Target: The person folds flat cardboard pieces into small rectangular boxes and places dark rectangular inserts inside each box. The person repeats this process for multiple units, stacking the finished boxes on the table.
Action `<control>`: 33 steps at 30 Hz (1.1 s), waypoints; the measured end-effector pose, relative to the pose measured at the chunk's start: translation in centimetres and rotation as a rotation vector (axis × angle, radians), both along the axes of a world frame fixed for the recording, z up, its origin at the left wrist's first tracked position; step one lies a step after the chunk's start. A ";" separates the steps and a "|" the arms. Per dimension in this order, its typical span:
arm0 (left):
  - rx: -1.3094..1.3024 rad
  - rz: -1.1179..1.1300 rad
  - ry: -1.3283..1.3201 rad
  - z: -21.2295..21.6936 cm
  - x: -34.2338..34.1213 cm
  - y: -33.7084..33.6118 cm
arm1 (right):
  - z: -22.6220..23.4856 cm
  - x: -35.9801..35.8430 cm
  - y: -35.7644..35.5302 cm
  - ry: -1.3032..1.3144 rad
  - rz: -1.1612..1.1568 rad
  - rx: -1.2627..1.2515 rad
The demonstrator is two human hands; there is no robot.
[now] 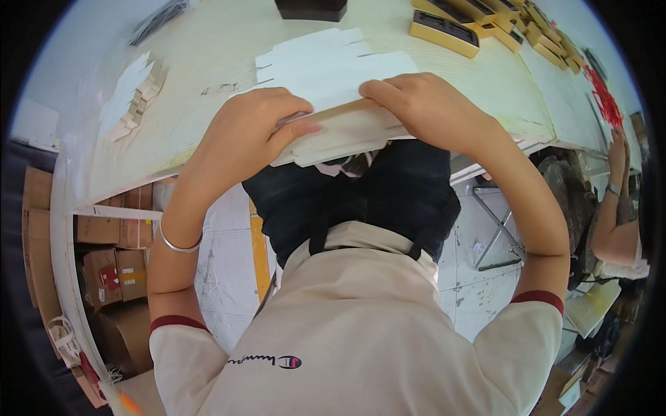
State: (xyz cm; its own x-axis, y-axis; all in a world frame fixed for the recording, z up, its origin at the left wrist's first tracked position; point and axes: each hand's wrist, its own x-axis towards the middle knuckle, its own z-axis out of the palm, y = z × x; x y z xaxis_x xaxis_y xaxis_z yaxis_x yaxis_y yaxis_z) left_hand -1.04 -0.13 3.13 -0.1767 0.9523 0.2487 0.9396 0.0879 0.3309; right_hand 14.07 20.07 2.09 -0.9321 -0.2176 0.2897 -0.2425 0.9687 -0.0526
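Observation:
A white cardboard box blank [316, 66] with notched flaps lies partly on the pale table, bent along a crease near the front edge. Its nearer panel [347, 132] hangs over that edge above my lap. My left hand [260, 125] pinches the crease at its left part, thumb and fingers closed on the card. At the right part of the same crease, my right hand [430, 107] grips the card, its thumb on the upper side and the other fingers partly hidden.
More folded white card pieces [132, 97] lie on the table's left. A dark box [312, 8] stands at the far edge. Gold boxes with black inserts [444, 33] pile up far right, near red cords [603, 97] and another person's arm [610, 201]. Brown cartons [114, 274] fill the space under the table.

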 end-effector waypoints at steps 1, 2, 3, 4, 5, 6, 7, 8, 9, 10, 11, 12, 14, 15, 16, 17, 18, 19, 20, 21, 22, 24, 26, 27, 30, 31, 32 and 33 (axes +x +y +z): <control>0.007 -0.001 -0.021 -0.1 -0.1 0.0 | -0.3 0.2 -0.2 0.056 0.023 0.030; 0.053 -0.017 0.011 0.0 -0.3 0.0 | -0.2 0.3 -0.3 0.123 0.037 0.065; 0.099 -0.034 0.044 -0.4 -0.2 -0.2 | -0.5 0.3 -0.3 0.216 0.083 0.071; 0.145 -0.051 0.076 -0.7 -0.2 -0.4 | -0.8 0.3 -0.5 0.201 0.078 0.068; 0.085 -0.037 0.111 -1.0 -0.1 -0.7 | -0.9 0.4 -0.6 0.188 0.075 0.073; 0.076 -0.035 0.105 -0.9 0.1 -0.9 | -0.9 0.4 -0.7 0.174 0.073 0.078; 0.068 -0.033 0.099 -0.7 0.3 -1.0 | -0.8 0.3 -0.9 0.181 0.040 0.090; 0.060 -0.032 0.088 -0.8 0.6 -1.1 | -0.9 0.3 -1.0 0.192 0.034 0.094; 0.037 -0.022 0.063 -0.6 0.7 -1.1 | -0.9 0.2 -1.0 0.203 0.028 0.097; 0.052 -0.015 0.073 -0.4 0.8 -1.1 | -0.8 0.2 -1.0 0.213 0.023 0.100; 0.067 -0.008 0.077 -0.5 0.9 -1.1 | -1.0 0.2 -1.0 0.219 0.024 0.113; 0.082 0.001 0.082 -0.6 1.0 -1.2 | -1.2 0.2 -1.1 0.224 0.025 0.125; 0.110 0.020 0.058 -1.0 0.9 -1.0 | -1.1 0.4 -1.2 0.226 0.016 0.145; 0.122 0.031 0.046 -1.2 0.9 -1.0 | -0.8 0.5 -1.3 0.223 0.006 0.153; 0.132 0.035 0.023 -1.5 1.0 -1.2 | -0.7 0.6 -1.3 0.220 -0.005 0.162; 0.145 0.037 0.006 -1.6 0.9 -1.2 | -0.5 0.5 -1.3 0.210 0.017 0.119; 0.158 0.039 -0.010 -1.6 0.8 -1.3 | -0.3 0.5 -1.4 0.200 0.038 0.077; 0.119 0.037 -0.040 -1.3 0.7 -1.3 | -0.1 0.4 -1.4 0.190 0.059 0.036; 0.073 0.031 -0.069 -0.8 0.6 -1.4 | -0.1 0.4 -1.3 0.177 0.065 0.037; 0.028 0.024 -0.097 -0.3 0.4 -1.4 | -0.3 0.5 -1.3 0.164 0.070 0.038; 0.012 0.026 -0.094 0.0 0.2 -1.3 | -0.4 0.4 -1.2 0.151 0.073 0.039; -0.023 0.027 -0.099 0.2 -0.1 -1.2 | -0.5 0.5 -1.3 0.157 0.070 0.029; -0.169 0.073 -0.176 1.6 0.1 -0.8 | -0.5 0.6 -1.4 0.159 0.068 0.006; -0.242 0.094 -0.215 1.9 0.2 -0.6 | -0.3 0.7 -1.5 0.158 0.068 -0.013; 0.052 -0.007 0.051 -0.5 0.0 -0.7 | -0.2 0.5 -1.8 0.242 0.064 -0.087; 0.131 0.017 0.082 -1.0 0.1 -0.7 | -0.2 0.4 -1.7 0.284 0.062 -0.116; 0.209 0.031 0.117 -1.3 0.2 -0.6 | -0.3 0.1 -1.4 0.303 0.048 -0.160; 0.289 0.045 0.152 -1.4 0.4 -0.5 | -0.6 -0.3 -1.0 0.321 0.034 -0.204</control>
